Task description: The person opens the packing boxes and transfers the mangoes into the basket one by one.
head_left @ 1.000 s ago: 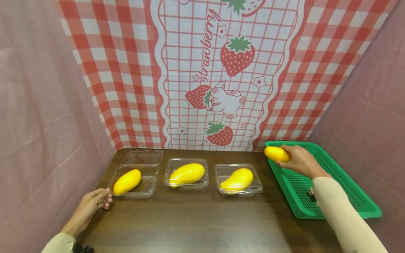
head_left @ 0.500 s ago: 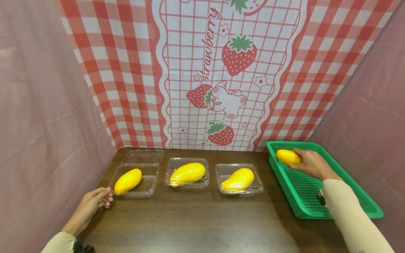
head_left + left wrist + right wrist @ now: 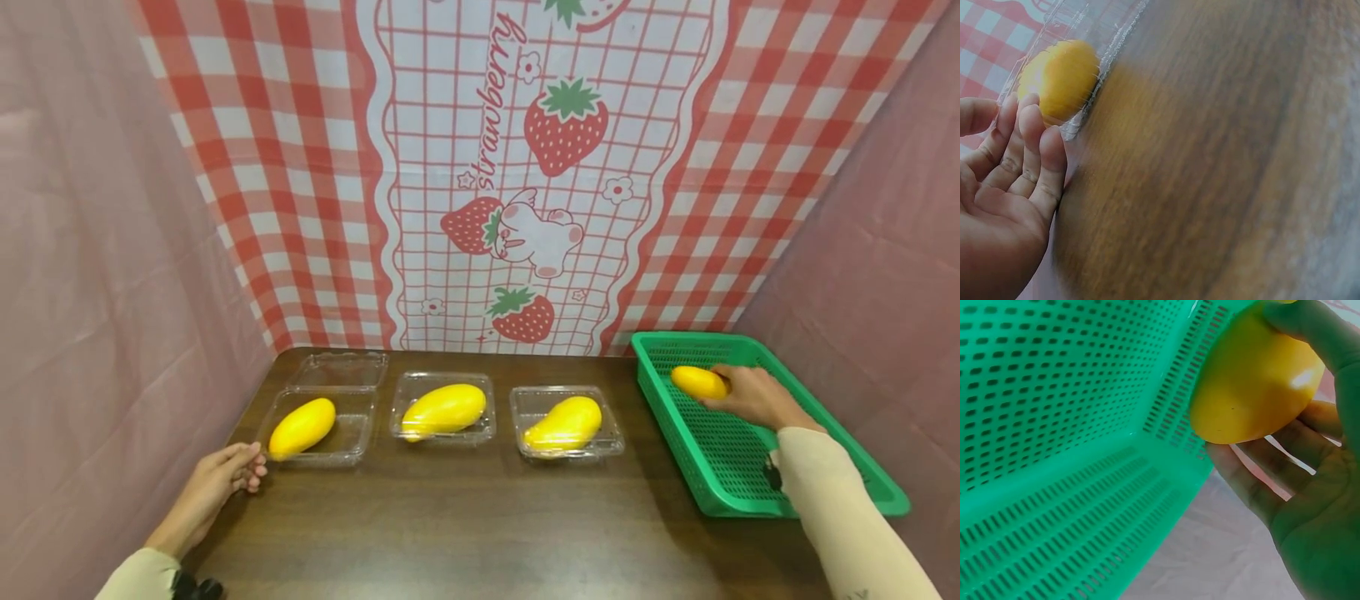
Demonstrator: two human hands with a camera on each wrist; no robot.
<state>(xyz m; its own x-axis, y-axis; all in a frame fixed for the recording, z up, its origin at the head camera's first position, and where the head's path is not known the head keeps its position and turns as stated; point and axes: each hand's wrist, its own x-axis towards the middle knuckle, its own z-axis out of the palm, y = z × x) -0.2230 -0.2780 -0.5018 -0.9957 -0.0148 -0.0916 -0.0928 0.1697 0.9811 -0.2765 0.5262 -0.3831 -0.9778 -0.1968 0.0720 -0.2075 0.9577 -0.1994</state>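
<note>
My right hand [image 3: 759,397] grips a yellow mango [image 3: 699,382] over the back part of the green plastic basket [image 3: 684,454]. In the right wrist view the thumb lies over the mango [image 3: 1254,381] and the fingers curl beneath it, close to the basket's slotted wall. My left hand [image 3: 210,487] is at the front left corner of a clear clamshell box [image 3: 352,457], fingers loosely bent, fingertips right at its edge. That box stands with its lid [image 3: 341,371] folded back and has a mango [image 3: 303,427] inside; the left wrist view shows this mango [image 3: 1063,78] just beyond the fingertips.
Two more clear boxes stand in the row, a middle one [image 3: 403,392] with a mango [image 3: 446,410] and a right one [image 3: 525,398] with another mango [image 3: 566,425]. Under them is a brown wooden table [image 3: 480,525]. A checked strawberry cloth [image 3: 517,250] hangs behind, with pink cloth [image 3: 112,275] at the sides.
My right hand has carried its mango rightward and down, from the basket's back left corner to over its inside. The left hand has stayed by the left box.
</note>
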